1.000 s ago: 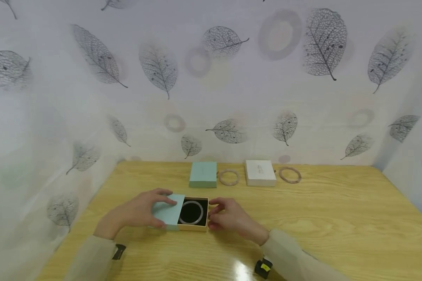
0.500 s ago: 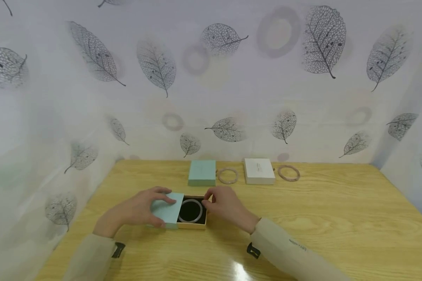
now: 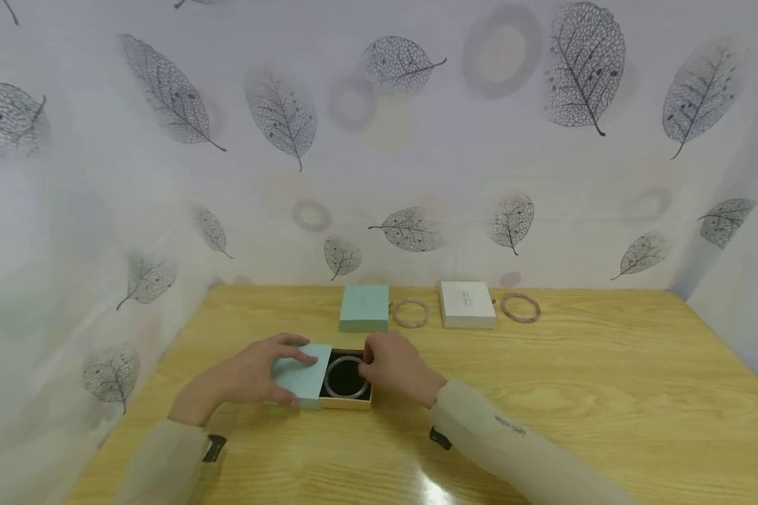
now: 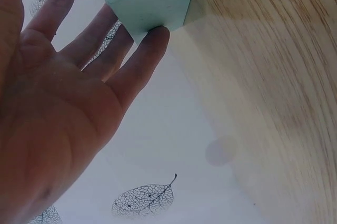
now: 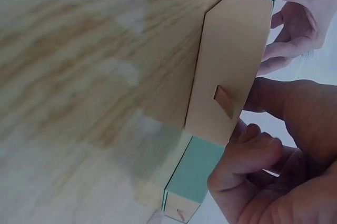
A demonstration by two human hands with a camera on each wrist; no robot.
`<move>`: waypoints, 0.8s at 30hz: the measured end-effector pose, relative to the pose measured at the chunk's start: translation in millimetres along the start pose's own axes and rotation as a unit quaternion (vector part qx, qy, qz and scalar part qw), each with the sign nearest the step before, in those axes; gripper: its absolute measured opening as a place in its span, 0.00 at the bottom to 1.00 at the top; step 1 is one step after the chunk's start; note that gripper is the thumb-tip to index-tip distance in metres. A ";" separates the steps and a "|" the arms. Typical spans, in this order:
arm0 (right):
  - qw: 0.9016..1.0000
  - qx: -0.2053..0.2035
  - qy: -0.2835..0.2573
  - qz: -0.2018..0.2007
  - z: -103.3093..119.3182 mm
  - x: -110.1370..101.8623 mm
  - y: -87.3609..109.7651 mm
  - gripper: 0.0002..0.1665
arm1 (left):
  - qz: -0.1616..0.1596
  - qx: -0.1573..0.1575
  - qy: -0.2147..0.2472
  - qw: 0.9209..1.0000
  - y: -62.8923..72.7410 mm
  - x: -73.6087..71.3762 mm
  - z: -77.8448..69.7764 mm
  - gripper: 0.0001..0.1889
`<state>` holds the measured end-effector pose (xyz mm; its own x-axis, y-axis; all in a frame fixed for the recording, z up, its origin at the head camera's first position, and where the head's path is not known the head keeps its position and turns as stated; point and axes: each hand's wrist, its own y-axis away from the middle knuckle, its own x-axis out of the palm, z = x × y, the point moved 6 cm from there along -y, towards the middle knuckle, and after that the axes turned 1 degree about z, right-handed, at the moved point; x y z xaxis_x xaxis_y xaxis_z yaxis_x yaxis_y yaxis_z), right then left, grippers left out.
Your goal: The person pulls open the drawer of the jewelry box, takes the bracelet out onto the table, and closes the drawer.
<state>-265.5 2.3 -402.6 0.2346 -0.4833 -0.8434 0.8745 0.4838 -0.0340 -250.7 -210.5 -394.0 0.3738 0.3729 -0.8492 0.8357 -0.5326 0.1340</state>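
Observation:
In the head view, my left hand [image 3: 249,375] holds the mint sleeve [image 3: 303,373] of a jewelry box, thumb along its near side and fingers over the top. The left wrist view shows a fingertip pressed to the sleeve's end [image 4: 152,3]. From the sleeve's right side the drawer [image 3: 346,404] sticks out partway, lined in black, with a pale bangle [image 3: 328,379] inside. Thumb and index finger of my right hand [image 3: 394,361] pinch the bangle's right edge, covering that spot. The right wrist view shows the drawer's end panel [image 5: 231,40] with a small pull tab [image 5: 223,102].
Along the back of the wooden table [image 3: 575,393] stand a second mint box [image 3: 364,307] with a pale bangle [image 3: 396,313] beside it, and a white box [image 3: 467,306] with a pinkish bangle [image 3: 521,320] beside it. A leaf-print curtain [image 3: 442,168] hangs behind.
My right hand has moved left from the drawer's end, over its edge, to the bangle's right rim. My left hand has kept its hold on the sleeve.

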 end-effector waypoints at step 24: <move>0.990 -0.006 -0.105 -0.095 -6.2 -15.6 12.5 0.03 | -0.002 -0.002 0.006 1.000 1.7 0.8 0.4 0.32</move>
<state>-260.9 20.5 -393.2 0.1511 -0.7073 -0.6905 0.9065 0.3778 -0.1886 -249.2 -211.4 -394.7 0.3755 0.3842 -0.8435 0.8384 -0.5287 0.1324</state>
